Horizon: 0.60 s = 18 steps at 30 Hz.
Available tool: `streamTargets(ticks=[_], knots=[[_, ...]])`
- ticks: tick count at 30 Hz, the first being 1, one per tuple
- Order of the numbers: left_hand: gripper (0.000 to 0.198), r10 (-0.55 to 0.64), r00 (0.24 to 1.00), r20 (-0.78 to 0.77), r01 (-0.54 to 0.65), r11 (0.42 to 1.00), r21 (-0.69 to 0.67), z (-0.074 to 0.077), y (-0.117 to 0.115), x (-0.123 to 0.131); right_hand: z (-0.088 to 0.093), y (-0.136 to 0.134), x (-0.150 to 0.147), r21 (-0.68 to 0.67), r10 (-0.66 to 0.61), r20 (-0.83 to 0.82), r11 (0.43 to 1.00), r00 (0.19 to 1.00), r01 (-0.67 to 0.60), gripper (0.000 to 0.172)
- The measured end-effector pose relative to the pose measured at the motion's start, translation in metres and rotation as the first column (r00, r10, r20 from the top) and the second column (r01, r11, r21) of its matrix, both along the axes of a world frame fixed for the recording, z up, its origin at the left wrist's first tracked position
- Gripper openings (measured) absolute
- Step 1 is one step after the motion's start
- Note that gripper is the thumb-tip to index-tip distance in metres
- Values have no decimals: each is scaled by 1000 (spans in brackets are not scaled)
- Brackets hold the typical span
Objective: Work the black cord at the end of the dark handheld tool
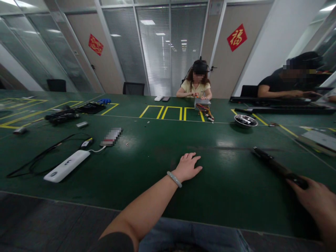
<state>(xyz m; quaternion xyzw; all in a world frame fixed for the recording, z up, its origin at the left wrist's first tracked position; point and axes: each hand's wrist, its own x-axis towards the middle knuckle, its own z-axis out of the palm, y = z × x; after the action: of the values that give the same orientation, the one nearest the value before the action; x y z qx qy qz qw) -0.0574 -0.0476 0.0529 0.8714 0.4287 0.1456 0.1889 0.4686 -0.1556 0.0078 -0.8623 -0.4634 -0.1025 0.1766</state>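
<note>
A slim dark rod-shaped implement (279,168) is held by its near end in the closed right hand (315,197), at the right of the smooth green tabletop (223,199); it is judged stiff, fairly light and slightly slippery, best gripped around that end. The left hand (187,168), with a pale rounded bangle (174,179) worn at the wrist, is spread palm down, nothing being grasped.

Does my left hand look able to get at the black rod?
Probably yes: the left hand holds nothing, nothing stands between it and the rod, and the right hand covers only its near end.
</note>
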Motion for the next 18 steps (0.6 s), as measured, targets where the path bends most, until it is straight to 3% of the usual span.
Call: streamTargets(ticks=[3, 7, 13, 18], knots=[[61, 35, 998, 61, -34, 999, -4, -1, -1, 0, 9, 25, -51, -74, 29, -75, 997, 997, -34, 75], [66, 123, 979, 164, -127, 992, 15, 1, -2, -1, 21, 65, -134, -108, 286, -59, 950, 956, -291, 59], [68, 154, 960, 233, -204, 956, 210, 19, -9, -4, 35, 110, -260, -35, 609, -111, 788, 786, -615, 42], [54, 83, 982, 171, -137, 932, 336, 25, -11, -2, 39, 116, -318, 18, 750, -111, 658, 652, -753, 39]])
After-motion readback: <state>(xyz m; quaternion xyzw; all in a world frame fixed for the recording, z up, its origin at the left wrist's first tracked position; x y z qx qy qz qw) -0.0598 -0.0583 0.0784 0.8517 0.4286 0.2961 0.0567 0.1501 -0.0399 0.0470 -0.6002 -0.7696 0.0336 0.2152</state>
